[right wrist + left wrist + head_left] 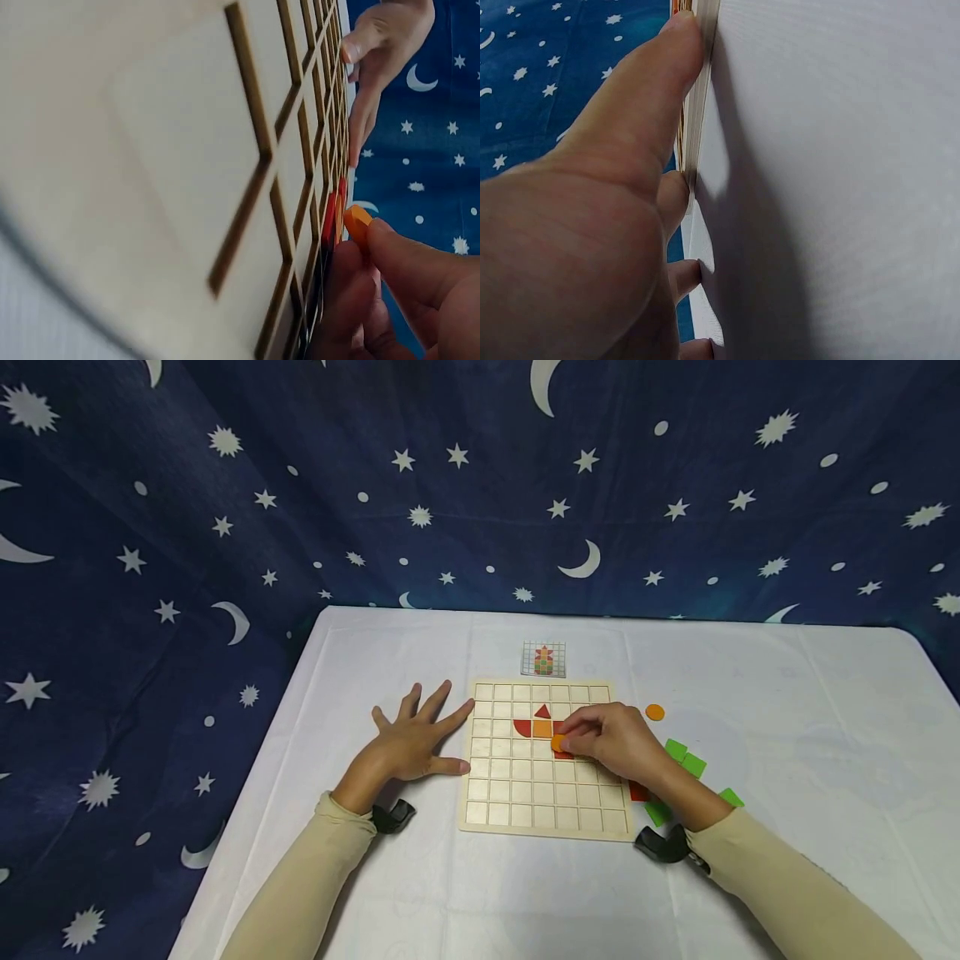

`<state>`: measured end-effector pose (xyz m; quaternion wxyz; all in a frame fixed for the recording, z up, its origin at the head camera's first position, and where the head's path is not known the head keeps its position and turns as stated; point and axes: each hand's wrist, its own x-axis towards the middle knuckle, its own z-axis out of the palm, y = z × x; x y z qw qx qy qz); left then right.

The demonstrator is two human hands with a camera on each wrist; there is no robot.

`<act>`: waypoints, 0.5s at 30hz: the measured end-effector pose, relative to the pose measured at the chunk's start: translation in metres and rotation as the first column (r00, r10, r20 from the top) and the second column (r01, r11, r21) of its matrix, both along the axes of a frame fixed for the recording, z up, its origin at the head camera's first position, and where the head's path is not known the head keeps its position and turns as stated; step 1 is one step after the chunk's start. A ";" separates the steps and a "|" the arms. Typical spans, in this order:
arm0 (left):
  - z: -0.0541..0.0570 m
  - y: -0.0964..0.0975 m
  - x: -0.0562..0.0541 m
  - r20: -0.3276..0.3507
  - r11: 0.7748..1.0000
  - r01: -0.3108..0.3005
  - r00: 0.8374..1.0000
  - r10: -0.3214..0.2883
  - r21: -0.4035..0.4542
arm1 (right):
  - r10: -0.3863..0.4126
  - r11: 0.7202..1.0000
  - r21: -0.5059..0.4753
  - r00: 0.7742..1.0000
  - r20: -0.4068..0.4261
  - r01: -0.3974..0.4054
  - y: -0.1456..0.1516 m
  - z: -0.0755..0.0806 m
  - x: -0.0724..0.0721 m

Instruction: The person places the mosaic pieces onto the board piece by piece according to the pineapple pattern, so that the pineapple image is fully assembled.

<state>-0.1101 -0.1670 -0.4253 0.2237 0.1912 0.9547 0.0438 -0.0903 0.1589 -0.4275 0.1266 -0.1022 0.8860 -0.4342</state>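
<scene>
A wooden grid board (510, 793) lies on the white table. My right hand (618, 743) pinches an orange piece (358, 223) between thumb and fingers, above the middle of the board. On the board sit a red triangle (542, 712), a red rounded piece (522, 727) and an orange square (542, 729). More red shows beside and below the pinched piece, partly hidden by it and the fingers. With fingers spread, my left hand (412, 743) rests at the board's left edge; its thumb (667, 75) touches the side.
Behind the board lies a small pattern card (543, 660). Right of the board are an orange disc (655, 712), several green squares (694, 766) and a red piece (639, 791), partly under the right forearm. A dark starry cloth (480, 485) hangs behind the table (787, 735).
</scene>
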 end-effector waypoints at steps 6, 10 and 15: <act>-0.001 -0.001 0.000 0.004 1.000 0.001 1.000 -0.001 0.003 | 0.039 0.999 0.017 0.998 -0.047 -0.038 -0.010 -0.003 0.002; -0.001 -0.001 0.000 0.000 1.000 0.002 1.000 -0.002 0.006 | 0.044 0.998 0.043 0.995 -0.087 -0.041 -0.014 -0.003 0.002; 0.000 -0.001 0.000 -0.009 1.000 0.000 1.000 0.000 0.005 | 0.083 0.993 0.089 0.989 -0.125 -0.072 -0.017 -0.003 0.001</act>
